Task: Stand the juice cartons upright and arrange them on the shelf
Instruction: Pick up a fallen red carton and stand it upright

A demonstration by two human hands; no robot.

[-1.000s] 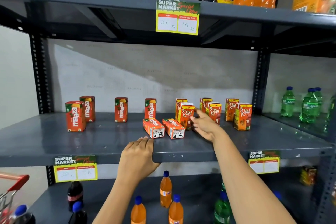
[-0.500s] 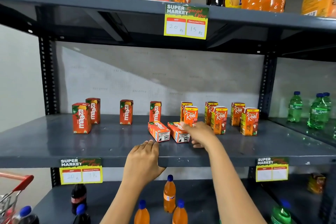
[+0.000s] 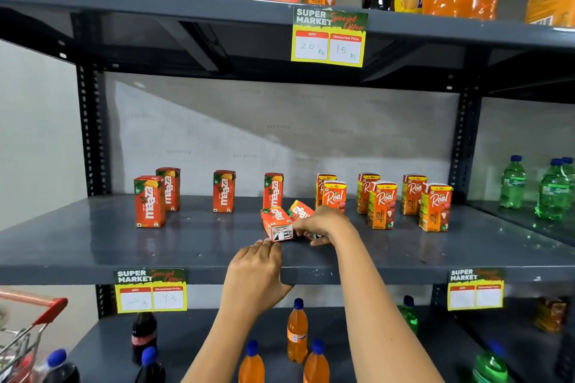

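a: where were the two toppled maaza cartons lying?

b: on the middle shelf [image 3: 93, 246], near its front edge, at about six o'clock from the upright maaza carton [image 3: 273, 190] in the back row. they lay side by side, touching or nearly so. the left fallen carton [image 3: 276, 223] showed its barcoded end toward the person; the right fallen carton [image 3: 301, 211] was mostly hidden behind the hand.

a: and which way did their long axes run?

b: roughly twelve to six, back wall to front edge, the right one slanted a little toward eleven. to my eye, standing one up would mean tipping the near end down and the far end up.

a: which hand was nearer?

b: the right hand [image 3: 322, 224]. it sat over the right fallen carton, fingers curled around its near end, thumb underneath, so i judged it was gripping that carton, though the contact was partly hidden. the left hand [image 3: 256, 270] rested on the shelf's front lip at about six o'clock from the left fallen carton, fingertips just short of the barcoded end, holding nothing.

a: the rest?

b: four maaza cartons and six real cartons [image 3: 381, 205] stood upright already, so i'd say only these two were left.
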